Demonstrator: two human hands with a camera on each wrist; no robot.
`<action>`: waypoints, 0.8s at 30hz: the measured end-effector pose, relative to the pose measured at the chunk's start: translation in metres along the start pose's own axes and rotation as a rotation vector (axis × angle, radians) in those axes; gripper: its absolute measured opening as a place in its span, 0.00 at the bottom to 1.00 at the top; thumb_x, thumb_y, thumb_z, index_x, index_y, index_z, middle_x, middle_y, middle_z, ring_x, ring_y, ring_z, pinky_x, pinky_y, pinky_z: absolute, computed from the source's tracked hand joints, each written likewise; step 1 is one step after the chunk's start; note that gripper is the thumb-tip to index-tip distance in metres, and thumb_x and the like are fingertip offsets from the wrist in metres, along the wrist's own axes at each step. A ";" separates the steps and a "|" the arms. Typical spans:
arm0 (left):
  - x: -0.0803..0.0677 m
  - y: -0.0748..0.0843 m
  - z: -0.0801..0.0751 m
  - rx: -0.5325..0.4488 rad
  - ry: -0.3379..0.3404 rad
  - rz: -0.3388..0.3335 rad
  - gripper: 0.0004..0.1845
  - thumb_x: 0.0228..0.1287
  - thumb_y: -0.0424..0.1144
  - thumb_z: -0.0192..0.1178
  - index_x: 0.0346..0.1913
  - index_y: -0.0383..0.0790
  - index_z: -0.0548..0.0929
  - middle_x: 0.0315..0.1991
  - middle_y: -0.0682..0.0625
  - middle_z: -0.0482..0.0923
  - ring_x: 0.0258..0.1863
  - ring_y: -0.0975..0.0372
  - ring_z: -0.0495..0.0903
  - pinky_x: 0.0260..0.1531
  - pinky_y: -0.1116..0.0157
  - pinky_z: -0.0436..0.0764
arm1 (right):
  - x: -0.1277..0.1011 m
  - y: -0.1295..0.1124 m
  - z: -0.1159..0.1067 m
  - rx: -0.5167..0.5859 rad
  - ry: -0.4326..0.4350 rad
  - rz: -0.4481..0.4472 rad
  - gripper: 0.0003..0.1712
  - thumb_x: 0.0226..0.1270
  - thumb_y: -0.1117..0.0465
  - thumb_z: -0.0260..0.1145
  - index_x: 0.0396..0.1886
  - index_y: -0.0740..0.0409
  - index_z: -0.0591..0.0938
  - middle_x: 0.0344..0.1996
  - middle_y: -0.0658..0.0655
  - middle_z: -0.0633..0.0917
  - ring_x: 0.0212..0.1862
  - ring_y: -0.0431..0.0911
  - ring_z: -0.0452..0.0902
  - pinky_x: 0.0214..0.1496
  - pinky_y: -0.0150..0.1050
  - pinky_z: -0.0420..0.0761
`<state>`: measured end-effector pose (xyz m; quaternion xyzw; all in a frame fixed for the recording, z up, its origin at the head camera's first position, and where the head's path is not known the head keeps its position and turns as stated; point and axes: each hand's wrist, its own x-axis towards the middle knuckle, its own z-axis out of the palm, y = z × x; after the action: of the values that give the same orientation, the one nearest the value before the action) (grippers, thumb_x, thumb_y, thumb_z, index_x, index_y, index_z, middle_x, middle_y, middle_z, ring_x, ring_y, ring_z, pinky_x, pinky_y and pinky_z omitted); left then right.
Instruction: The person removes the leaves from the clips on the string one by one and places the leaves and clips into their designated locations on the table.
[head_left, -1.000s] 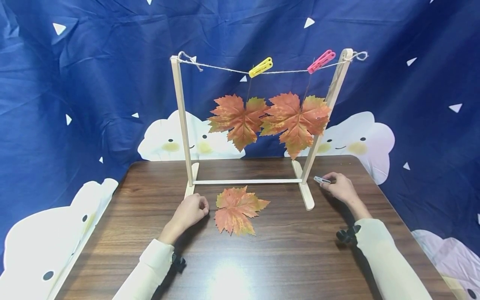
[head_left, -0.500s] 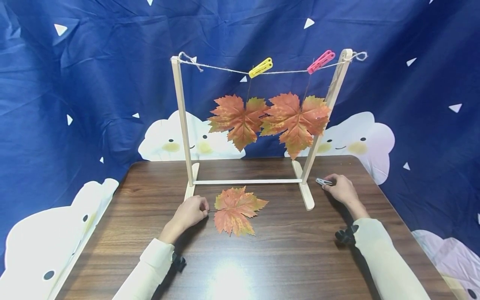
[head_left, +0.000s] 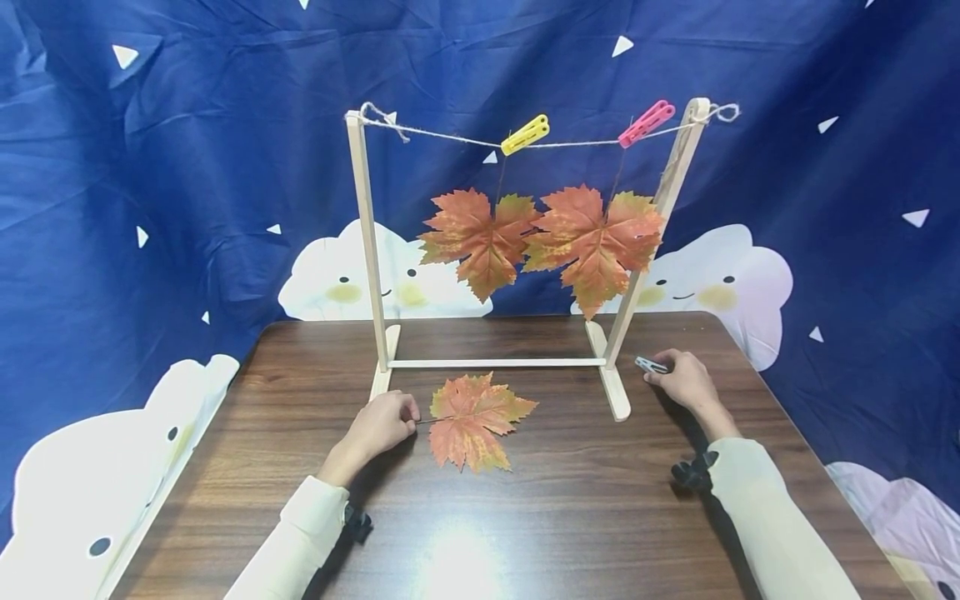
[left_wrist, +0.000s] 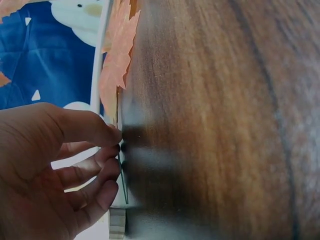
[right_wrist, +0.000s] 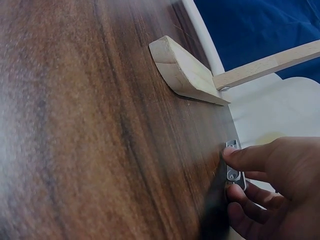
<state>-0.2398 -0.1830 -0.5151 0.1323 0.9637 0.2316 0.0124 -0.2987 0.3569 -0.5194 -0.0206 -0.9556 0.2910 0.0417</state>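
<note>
On the table lies an orange maple leaf [head_left: 476, 421], its thin stem pointing left. My left hand [head_left: 385, 423] pinches that stem [left_wrist: 123, 182] between thumb and forefinger, with the other fingers curled loosely beneath. At the right of the wooden stand, my right hand [head_left: 686, 382] pinches a grey clothespin [head_left: 651, 365] by thumb and fingers, low over the tabletop. The right wrist view shows the clothespin [right_wrist: 233, 174] partly covered by the fingertips.
A wooden stand [head_left: 365, 225] carries a string [head_left: 442, 136]. A yellow clothespin [head_left: 525, 135] and a pink clothespin [head_left: 647, 125] hold two hanging maple leaves [head_left: 596, 246] on it. The stand's right foot [head_left: 613, 387] lies between the hands. Blue cloth hangs behind.
The leaf's stem now shows between my left fingers and the leaf, which has shifted very slightly left. My right hand and the grey clothespin have moved a little to the right.
</note>
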 end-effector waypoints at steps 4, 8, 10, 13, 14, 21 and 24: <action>0.000 -0.001 0.000 -0.003 0.000 0.003 0.08 0.54 0.30 0.69 0.30 0.48 0.83 0.29 0.56 0.82 0.31 0.62 0.80 0.35 0.55 0.82 | 0.000 0.000 0.000 0.003 0.005 0.000 0.28 0.67 0.58 0.75 0.59 0.73 0.80 0.51 0.77 0.85 0.53 0.71 0.81 0.57 0.67 0.77; 0.000 -0.002 0.000 -0.016 -0.007 0.006 0.08 0.53 0.29 0.68 0.30 0.47 0.84 0.30 0.55 0.82 0.31 0.63 0.80 0.36 0.56 0.82 | -0.001 0.000 0.000 0.009 0.025 -0.011 0.27 0.67 0.58 0.74 0.58 0.73 0.81 0.50 0.76 0.85 0.52 0.70 0.82 0.57 0.67 0.78; 0.001 -0.003 -0.001 -0.030 -0.007 0.007 0.08 0.54 0.29 0.68 0.31 0.46 0.84 0.30 0.55 0.82 0.31 0.63 0.80 0.37 0.56 0.82 | -0.002 0.000 0.000 0.014 0.041 -0.016 0.27 0.68 0.59 0.73 0.58 0.74 0.81 0.50 0.77 0.85 0.52 0.70 0.82 0.57 0.67 0.78; 0.002 -0.005 -0.004 -0.068 0.004 0.007 0.07 0.55 0.28 0.67 0.32 0.45 0.85 0.30 0.55 0.82 0.31 0.64 0.80 0.38 0.57 0.82 | -0.002 0.001 0.000 0.018 0.068 -0.008 0.26 0.70 0.59 0.71 0.59 0.74 0.81 0.51 0.76 0.85 0.54 0.71 0.82 0.59 0.68 0.78; 0.002 -0.005 -0.006 -0.084 0.012 0.006 0.06 0.56 0.28 0.67 0.33 0.44 0.85 0.29 0.54 0.83 0.31 0.64 0.80 0.38 0.58 0.82 | -0.002 0.001 0.000 0.020 0.079 -0.004 0.26 0.71 0.58 0.70 0.59 0.74 0.80 0.52 0.76 0.85 0.54 0.71 0.82 0.60 0.68 0.78; 0.005 -0.010 -0.022 -0.155 0.104 0.030 0.06 0.58 0.27 0.65 0.35 0.41 0.87 0.29 0.53 0.85 0.31 0.64 0.80 0.39 0.60 0.81 | -0.005 -0.005 -0.008 0.045 0.148 0.005 0.25 0.75 0.55 0.65 0.58 0.73 0.80 0.48 0.74 0.88 0.49 0.66 0.85 0.54 0.58 0.81; 0.006 -0.012 -0.030 -0.187 0.129 0.031 0.05 0.60 0.28 0.65 0.36 0.40 0.87 0.30 0.51 0.85 0.31 0.64 0.80 0.38 0.62 0.81 | -0.006 -0.013 -0.013 0.074 0.155 0.001 0.23 0.77 0.54 0.64 0.56 0.72 0.80 0.44 0.72 0.89 0.36 0.55 0.88 0.45 0.46 0.81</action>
<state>-0.2511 -0.2046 -0.4936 0.1302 0.9346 0.3285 -0.0408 -0.2917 0.3531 -0.5013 -0.0420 -0.9381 0.3237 0.1161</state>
